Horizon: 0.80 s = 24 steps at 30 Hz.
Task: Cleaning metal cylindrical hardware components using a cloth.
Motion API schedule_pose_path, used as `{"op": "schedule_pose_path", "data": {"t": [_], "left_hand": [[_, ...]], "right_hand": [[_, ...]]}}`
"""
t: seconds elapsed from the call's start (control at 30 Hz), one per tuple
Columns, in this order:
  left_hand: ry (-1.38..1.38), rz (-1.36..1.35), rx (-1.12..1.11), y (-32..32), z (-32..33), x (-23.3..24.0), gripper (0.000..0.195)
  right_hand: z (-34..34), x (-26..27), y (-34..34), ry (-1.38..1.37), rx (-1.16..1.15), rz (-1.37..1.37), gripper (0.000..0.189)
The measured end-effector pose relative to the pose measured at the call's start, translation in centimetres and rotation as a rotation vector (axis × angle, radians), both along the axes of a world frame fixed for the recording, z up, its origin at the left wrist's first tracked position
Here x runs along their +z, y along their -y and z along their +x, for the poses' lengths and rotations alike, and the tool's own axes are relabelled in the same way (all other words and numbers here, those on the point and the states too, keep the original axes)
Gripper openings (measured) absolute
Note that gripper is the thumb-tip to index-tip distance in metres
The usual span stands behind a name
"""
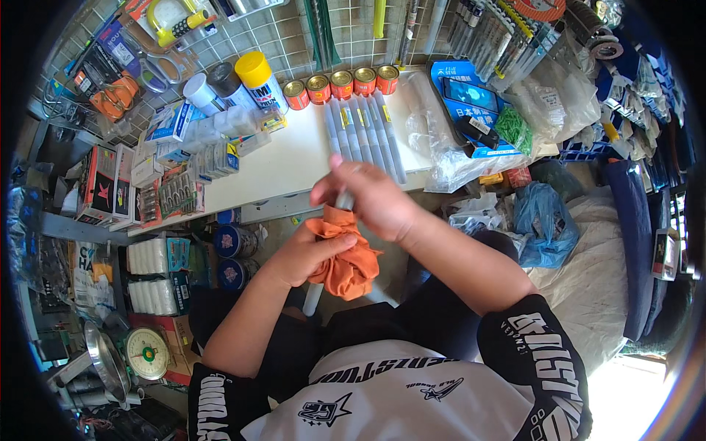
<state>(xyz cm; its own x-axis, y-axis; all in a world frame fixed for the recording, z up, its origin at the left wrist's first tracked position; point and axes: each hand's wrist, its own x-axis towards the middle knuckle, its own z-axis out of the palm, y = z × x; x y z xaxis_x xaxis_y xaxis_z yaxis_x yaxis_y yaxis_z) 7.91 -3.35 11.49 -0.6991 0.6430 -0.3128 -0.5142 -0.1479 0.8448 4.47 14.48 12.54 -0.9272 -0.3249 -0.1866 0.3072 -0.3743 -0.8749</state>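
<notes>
My left hand (309,251) grips an orange cloth (350,270), which is bunched around a slim, pale grey tube (313,299). The tube's lower end sticks out below the cloth, and a short piece shows above it. Around that upper part curl the fingers of my right hand (378,201), slightly blurred; they hide the tube's top. Just beyond my hands, several similar grey tubes (361,135) lie side by side on a white tabletop (276,165). Some of them carry yellow labels.
Small red tins (342,85) line the back of the tabletop, beside a yellow-capped spray can (256,77). Boxed goods (102,182) crowd the left. At right are a phone (470,95) and plastic bags (546,223). A dial scale (147,354) stands low on the left.
</notes>
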Motion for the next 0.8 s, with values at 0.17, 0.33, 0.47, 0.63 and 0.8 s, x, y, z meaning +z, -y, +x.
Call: {"op": "schedule_pose_path", "data": {"t": [0.17,0.33,0.47,0.63,0.8], "left_hand": [[-0.037,-0.033,-0.024,0.1,-0.2,0.8,0.033],[0.065,-0.011,-0.177,0.0,0.4,-0.2,0.036],[0.223,0.135,-0.102,0.6,0.2,0.1,0.036],[0.227,0.124,-0.083,0.5,0.2,1.4,0.033],[0.237,0.124,-0.194,0.2,0.0,0.2,0.039]], "right_hand": [[-1.8,0.8,-2.2,0.017,-0.062,-0.06,0.05],[-4.6,1.0,-7.1,0.076,-0.48,-0.413,0.043],[-0.8,0.8,-1.6,0.06,-0.118,-0.114,0.046],[-1.4,1.5,-2.4,0.125,-0.141,-0.156,0.05],[-5.1,-0.3,-7.2,0.198,-0.484,-0.451,0.045]]}}
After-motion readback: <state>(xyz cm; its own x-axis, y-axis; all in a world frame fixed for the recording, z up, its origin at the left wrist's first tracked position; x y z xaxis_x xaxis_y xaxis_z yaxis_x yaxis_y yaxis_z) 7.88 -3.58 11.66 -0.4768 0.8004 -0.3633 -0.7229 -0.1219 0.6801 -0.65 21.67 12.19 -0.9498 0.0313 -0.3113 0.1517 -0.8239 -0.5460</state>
